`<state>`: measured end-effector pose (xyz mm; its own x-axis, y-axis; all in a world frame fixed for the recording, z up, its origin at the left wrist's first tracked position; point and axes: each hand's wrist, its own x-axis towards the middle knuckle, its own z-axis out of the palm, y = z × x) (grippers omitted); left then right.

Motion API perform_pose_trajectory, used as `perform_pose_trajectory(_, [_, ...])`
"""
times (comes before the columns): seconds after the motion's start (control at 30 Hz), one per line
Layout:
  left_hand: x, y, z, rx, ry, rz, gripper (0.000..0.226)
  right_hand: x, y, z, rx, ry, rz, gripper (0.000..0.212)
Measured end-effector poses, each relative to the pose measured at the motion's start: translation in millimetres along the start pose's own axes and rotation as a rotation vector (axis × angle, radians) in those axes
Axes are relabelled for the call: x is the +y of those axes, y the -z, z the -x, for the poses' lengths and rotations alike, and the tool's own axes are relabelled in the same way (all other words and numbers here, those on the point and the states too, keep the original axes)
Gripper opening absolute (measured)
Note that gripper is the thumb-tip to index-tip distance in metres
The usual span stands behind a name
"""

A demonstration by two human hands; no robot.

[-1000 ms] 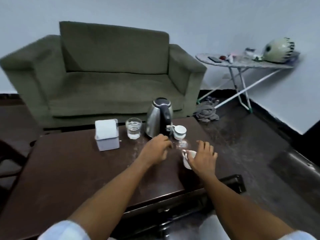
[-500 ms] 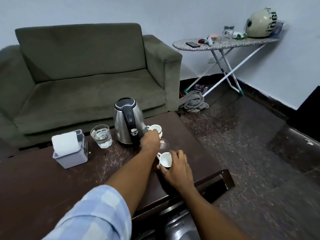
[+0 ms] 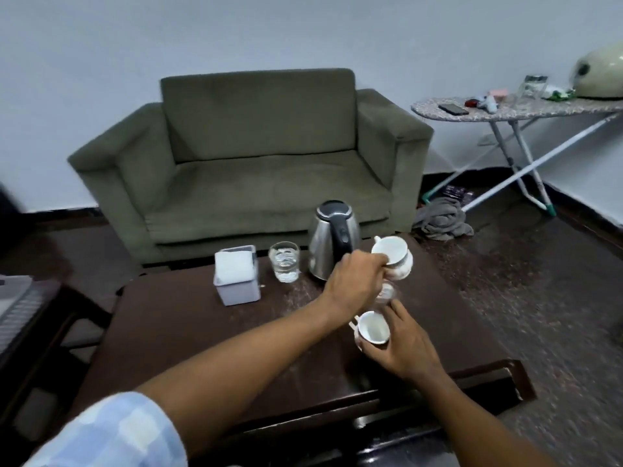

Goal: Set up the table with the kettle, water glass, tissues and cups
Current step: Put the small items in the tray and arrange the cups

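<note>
1. On the dark brown wooden table (image 3: pixel 188 335), a white tissue box (image 3: pixel 237 276), a clear water glass (image 3: pixel 285 261) and a steel kettle with black handle (image 3: pixel 332 242) stand in a row.
2. The left hand (image 3: pixel 355 284) pinches a tilted white patterned cup (image 3: pixel 394 256) clear of the table, beside the kettle.
3. The right hand (image 3: pixel 403 345) cradles a second small white cup (image 3: pixel 372 328).
4. Level each cup before lowering, and set both clear of the kettle.
</note>
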<state>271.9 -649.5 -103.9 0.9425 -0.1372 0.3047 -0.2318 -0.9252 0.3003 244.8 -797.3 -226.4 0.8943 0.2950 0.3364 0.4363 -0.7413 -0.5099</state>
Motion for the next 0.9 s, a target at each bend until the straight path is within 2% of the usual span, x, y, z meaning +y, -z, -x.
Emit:
perform_pose_trajectory(0.1, [-50,80,27,0.206,0.016,0.099,0.024,-82,-21,-21,0.008,0.174,-0.169,0.049])
perform_pose_trajectory(0.2, [-139,165,64,0.414,0.129,0.084,0.022,-191,-62,-49,0.021,0.307,-0.313,0.046])
perform_pose_trajectory(0.37, [-322,272,143,0.545,0.517,-0.177,0.024,-376,-144,-101,-0.126,0.303,-0.466,0.054])
perform_pose_trajectory(0.57, [-480,316,256,0.665,0.973,-0.191,0.033,-546,-228,-141,-0.29,0.243,-0.599,0.056])
perform_pose_trajectory(0.7, [-548,295,302,0.637,1.159,-0.135,0.033,-604,-296,-162,-0.467,0.389,-0.449,0.066])
perform_pose_trajectory(0.8, [-576,274,319,0.644,1.268,-0.112,0.024,-623,-338,-162,-0.511,0.532,-0.217,0.066])
perform_pose_trajectory(0.9, [-588,261,327,0.584,1.352,-0.126,0.02,-625,-368,-155,-0.52,0.601,0.001,0.064])
